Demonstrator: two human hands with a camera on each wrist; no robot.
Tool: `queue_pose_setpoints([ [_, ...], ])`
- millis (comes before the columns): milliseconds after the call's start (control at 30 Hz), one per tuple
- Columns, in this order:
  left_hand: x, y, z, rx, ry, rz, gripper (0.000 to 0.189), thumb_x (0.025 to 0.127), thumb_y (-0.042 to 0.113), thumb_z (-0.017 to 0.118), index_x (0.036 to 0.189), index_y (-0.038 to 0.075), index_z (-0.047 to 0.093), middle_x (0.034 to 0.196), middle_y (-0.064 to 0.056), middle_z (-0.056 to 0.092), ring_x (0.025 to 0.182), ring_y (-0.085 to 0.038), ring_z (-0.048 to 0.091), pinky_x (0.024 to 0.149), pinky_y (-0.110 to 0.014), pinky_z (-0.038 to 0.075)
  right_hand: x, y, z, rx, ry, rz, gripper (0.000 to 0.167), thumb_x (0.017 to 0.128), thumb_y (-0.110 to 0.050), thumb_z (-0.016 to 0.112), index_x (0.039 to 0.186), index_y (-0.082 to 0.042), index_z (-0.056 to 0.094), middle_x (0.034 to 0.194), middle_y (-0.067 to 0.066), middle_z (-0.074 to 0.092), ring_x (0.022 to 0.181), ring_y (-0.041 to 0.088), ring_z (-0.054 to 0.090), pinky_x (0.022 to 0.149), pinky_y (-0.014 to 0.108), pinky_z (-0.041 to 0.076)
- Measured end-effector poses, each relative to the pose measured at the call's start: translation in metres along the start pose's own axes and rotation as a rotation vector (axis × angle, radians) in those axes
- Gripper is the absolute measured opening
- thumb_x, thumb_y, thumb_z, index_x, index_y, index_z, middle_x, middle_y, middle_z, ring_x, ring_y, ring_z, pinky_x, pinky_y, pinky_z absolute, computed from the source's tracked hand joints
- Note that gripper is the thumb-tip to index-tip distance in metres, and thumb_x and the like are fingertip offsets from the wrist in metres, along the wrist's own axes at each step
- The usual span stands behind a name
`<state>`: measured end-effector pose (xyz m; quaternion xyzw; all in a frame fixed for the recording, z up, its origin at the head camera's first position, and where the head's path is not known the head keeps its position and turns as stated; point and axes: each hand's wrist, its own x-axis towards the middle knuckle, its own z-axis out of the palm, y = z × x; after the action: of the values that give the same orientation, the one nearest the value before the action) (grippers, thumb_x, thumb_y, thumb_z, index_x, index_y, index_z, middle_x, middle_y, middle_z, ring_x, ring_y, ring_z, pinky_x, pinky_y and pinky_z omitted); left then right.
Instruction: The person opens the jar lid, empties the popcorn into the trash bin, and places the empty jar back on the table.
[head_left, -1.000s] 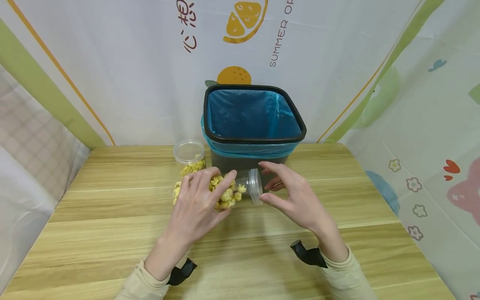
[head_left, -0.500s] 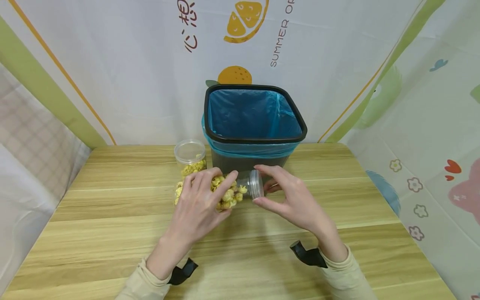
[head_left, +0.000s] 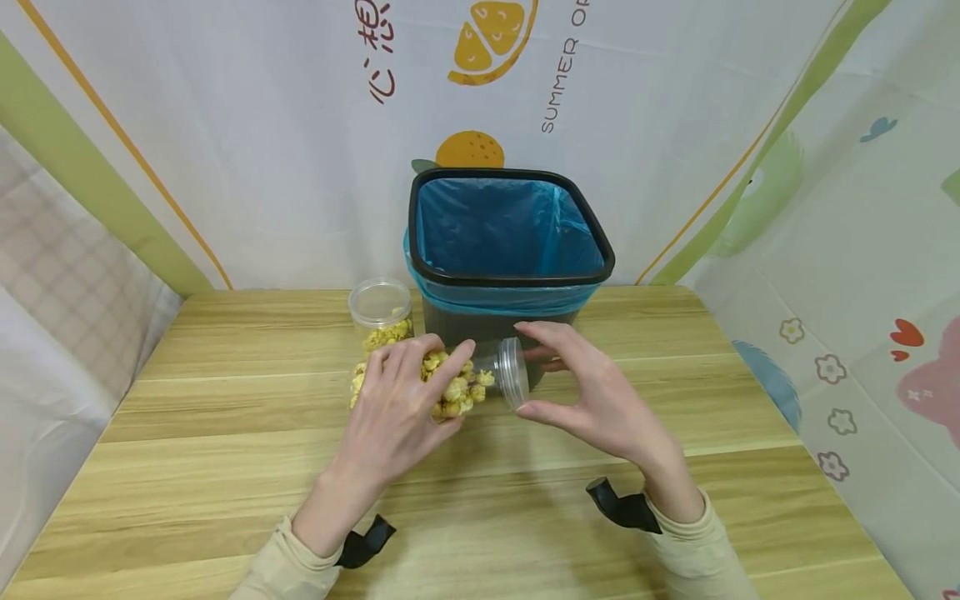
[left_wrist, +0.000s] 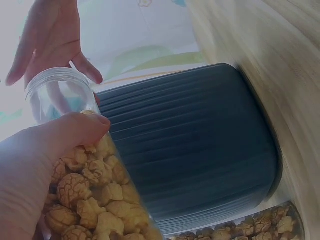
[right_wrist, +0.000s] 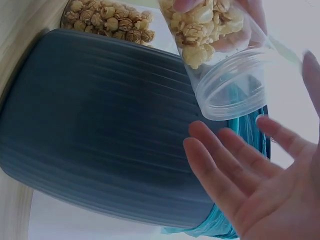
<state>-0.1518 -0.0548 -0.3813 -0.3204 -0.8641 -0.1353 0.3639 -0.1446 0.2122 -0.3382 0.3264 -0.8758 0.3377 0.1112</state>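
Observation:
My left hand (head_left: 397, 400) grips a clear plastic jar (left_wrist: 112, 175) of popcorn, its thumb curled over the side. The jar is tilted onto its side, with its clear round lid (head_left: 513, 373) pointing right. Beside that lid, my right hand (head_left: 592, 392) has its fingers spread and thumb apart. The right wrist view shows these fingers (right_wrist: 220, 165) just off the lid, holding nothing. Behind the left hand stands a second clear jar (head_left: 379, 312), upright and lidded, with popcorn inside; its lower part is hidden in the head view.
A dark ribbed bin (right_wrist: 100, 125) stands at the back of the wooden table (head_left: 225, 467), just behind the held jar. Its black rim (head_left: 517, 281) holds down a blue bag (head_left: 480, 225). Printed cloth (head_left: 300, 167) hangs behind and at both sides.
Half a second ago my right fingers and thumb were in on the lid; now they have spread and moved slightly off to the right. The left hand and jar stay nearly still.

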Motion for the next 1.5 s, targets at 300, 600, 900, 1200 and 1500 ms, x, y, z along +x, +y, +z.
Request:
queue_pose_setpoints([
  [300, -0.0003, 0.0014, 0.0005, 0.025, -0.014, 0.02, 0.095, 0.061, 0.04, 0.096, 0.144, 0.024, 0.053, 0.122, -0.014, 0.058, 0.107, -0.033, 0.06, 0.09, -0.049, 0.051, 0.0013, -0.0026, 0.0057, -0.08, 0.018, 0.119, 0.065, 0.091, -0.038, 0.077, 0.148, -0.018, 0.052, 0.13, 0.003, 0.067, 0.095, 0.011, 0.072, 0.085, 0.032, 0.061],
  [600, -0.0003, 0.0009, 0.0013, 0.021, 0.007, 0.021, 0.097, 0.059, 0.039, 0.098, 0.144, 0.023, 0.054, 0.121, -0.015, 0.058, 0.107, -0.035, 0.06, 0.088, -0.048, 0.05, 0.0019, -0.0016, 0.0088, -0.046, 0.016, 0.056, 0.068, 0.088, -0.031, 0.082, 0.148, -0.019, 0.053, 0.131, -0.001, 0.064, 0.101, 0.011, 0.071, 0.088, 0.034, 0.062],
  [900, -0.0005, 0.0008, 0.0006, -0.006, 0.005, 0.004, 0.098, 0.059, 0.038, 0.098, 0.145, 0.022, 0.053, 0.122, -0.015, 0.058, 0.108, -0.035, 0.059, 0.089, -0.049, 0.049, 0.0013, -0.0002, 0.0061, -0.027, 0.043, -0.092, 0.071, 0.081, -0.025, 0.089, 0.144, -0.02, 0.057, 0.145, 0.003, 0.058, 0.119, 0.016, 0.064, 0.092, 0.029, 0.059],
  [1200, -0.0005, 0.0016, 0.0002, -0.039, -0.006, -0.01, 0.099, 0.059, 0.038, 0.099, 0.145, 0.023, 0.052, 0.123, -0.014, 0.057, 0.109, -0.034, 0.058, 0.091, -0.048, 0.048, 0.001, -0.0006, 0.0031, -0.015, 0.032, -0.144, 0.074, 0.078, -0.02, 0.09, 0.144, -0.018, 0.057, 0.149, 0.009, 0.056, 0.129, 0.019, 0.06, 0.096, 0.031, 0.057],
  [1500, 0.0006, 0.0023, -0.0009, -0.056, -0.019, -0.02, 0.097, 0.061, 0.038, 0.097, 0.146, 0.023, 0.052, 0.125, -0.014, 0.057, 0.11, -0.034, 0.058, 0.092, -0.048, 0.048, -0.0023, 0.0015, 0.0013, 0.021, 0.028, -0.149, 0.074, 0.078, -0.012, 0.09, 0.144, -0.017, 0.057, 0.153, 0.011, 0.052, 0.137, 0.022, 0.055, 0.104, 0.032, 0.054],
])
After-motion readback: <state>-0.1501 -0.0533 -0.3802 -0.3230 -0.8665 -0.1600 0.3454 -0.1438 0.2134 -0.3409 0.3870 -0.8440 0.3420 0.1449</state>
